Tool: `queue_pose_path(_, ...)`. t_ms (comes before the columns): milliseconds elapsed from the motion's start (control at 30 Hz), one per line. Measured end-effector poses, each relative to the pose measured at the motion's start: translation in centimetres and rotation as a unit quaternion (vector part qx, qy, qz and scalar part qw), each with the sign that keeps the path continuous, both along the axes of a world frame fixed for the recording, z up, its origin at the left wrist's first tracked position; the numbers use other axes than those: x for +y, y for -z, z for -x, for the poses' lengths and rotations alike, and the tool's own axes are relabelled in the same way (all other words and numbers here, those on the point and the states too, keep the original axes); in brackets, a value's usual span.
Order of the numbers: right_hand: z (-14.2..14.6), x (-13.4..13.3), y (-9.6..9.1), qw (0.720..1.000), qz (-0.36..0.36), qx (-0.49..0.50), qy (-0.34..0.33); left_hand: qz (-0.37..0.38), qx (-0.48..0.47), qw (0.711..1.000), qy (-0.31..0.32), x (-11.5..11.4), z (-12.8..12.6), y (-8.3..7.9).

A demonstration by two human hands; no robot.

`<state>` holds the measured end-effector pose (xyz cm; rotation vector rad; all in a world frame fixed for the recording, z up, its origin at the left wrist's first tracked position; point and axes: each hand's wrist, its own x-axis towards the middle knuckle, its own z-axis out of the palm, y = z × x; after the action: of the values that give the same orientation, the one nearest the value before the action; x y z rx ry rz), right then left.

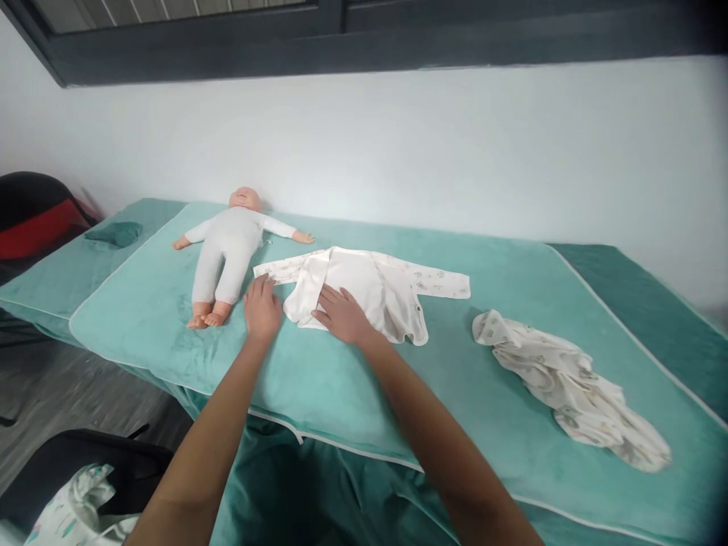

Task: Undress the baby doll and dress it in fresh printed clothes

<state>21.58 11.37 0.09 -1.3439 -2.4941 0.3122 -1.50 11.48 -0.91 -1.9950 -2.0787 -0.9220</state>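
A small white baby shirt [364,288] with a faint print on its sleeves lies spread open on the green bed cover, sleeves out to both sides. My right hand [341,312] rests flat on its front panel, fingers stretched out. At the shirt's left sleeve end is my left hand [262,307], its fingertips touching the cuff; the fingers look extended, and nothing shows in them. Just left of the shirt, a baby doll [233,243] in a white long-sleeved suit lies on its back with arms spread and bare feet toward me.
A crumpled printed cloth garment [569,387] lies on the bed [444,402] at the right. A wall and dark window frame [227,49] stand behind. Chairs are at the left, a black one [91,462] near me holding a patterned cloth [80,508].
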Motion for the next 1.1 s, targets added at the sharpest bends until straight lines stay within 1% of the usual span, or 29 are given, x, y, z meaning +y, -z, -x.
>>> queue_pose_path(33, -0.4, 0.6, 0.0, 1.0, 0.003, 0.005, 0.009, 0.002, 0.002, 1.0, 0.005, 0.0, 0.0, 0.1)
queue_pose_path(67, -0.9, 1.4, 0.1, 0.999, 0.006, 0.006, 0.034, 0.003, 0.002, 1.0, 0.005, 0.0, 0.0, 0.1)
queue_pose_path(133, -2.0, 3.3, 0.3, 0.992, 0.015, -0.004, 0.121, 0.0, -0.001, 1.0, 0.002, 0.1, 0.0, 0.3)
queue_pose_path(200, -3.0, 5.1, 0.5, 0.976, 0.034, -0.022, 0.216, -0.001, -0.007, 1.0, 0.0, 0.2, 0.1, 0.4)
queue_pose_path(267, -3.5, 6.3, 0.8, 0.958, 0.043, -0.029, 0.281, 0.0, -0.016, 1.0, 0.0, 0.2, 0.2, 0.4)
queue_pose_path(400, -3.4, 6.9, 1.4, 0.935, 0.018, -0.01, 0.355, -0.003, -0.037, 0.999, -0.003, 0.3, 0.4, 0.4)
queue_pose_path(500, -3.1, 6.7, 2.0, 0.922, -0.005, 0.0, 0.386, -0.004, -0.049, 0.999, -0.005, 0.4, 0.5, 0.5)
queue_pose_path(600, -3.0, 6.2, 2.2, 0.922, -0.022, -0.005, 0.388, -0.014, -0.059, 0.998, -0.003, 0.4, 0.6, 0.6)
queue_pose_path(700, -2.7, 4.6, 2.1, 0.938, -0.03, -0.04, 0.344, -0.037, -0.064, 0.997, 0.009, 0.4, 0.6, 0.8)
queue_pose_path(800, -2.2, 1.5, 2.0, 0.959, -0.032, -0.077, 0.271, -0.077, -0.074, 0.993, 0.041, 0.2, 0.6, 1.1)
queue_pose_path(867, -1.9, -1.0, 2.2, 0.971, -0.029, -0.083, 0.222, -0.129, -0.092, 0.984, 0.083, -0.2, 0.7, 0.9)
queue_pose_path(933, -1.9, -3.1, 2.3, 0.983, -0.015, -0.072, 0.166, -0.18, -0.104, 0.969, 0.132, -0.7, 1.4, 0.1)
queue_pose_path(967, -2.0, -3.8, 2.3, 0.987, -0.001, -0.059, 0.147, -0.196, -0.106, 0.963, 0.15, -1.0, 2.0, -0.5)
queue_pose_path(1000, -1.9, -4.1, 2.1, 0.989, 0.014, -0.039, 0.142, -0.204, -0.108, 0.96, 0.159, -1.3, 2.8, -1.3)
queue_pose_path(1033, -1.8, -4.0, 1.7, 0.989, 0.026, -0.017, 0.145, -0.204, -0.112, 0.96, 0.157, -1.6, 4.0, -2.3)
queue_pose_path(1100, -0.5, -2.5, 0.6, 0.984, 0.04, 0.033, 0.17, -0.177, -0.146, 0.966, 0.122, -1.9, 6.9, -4.1)
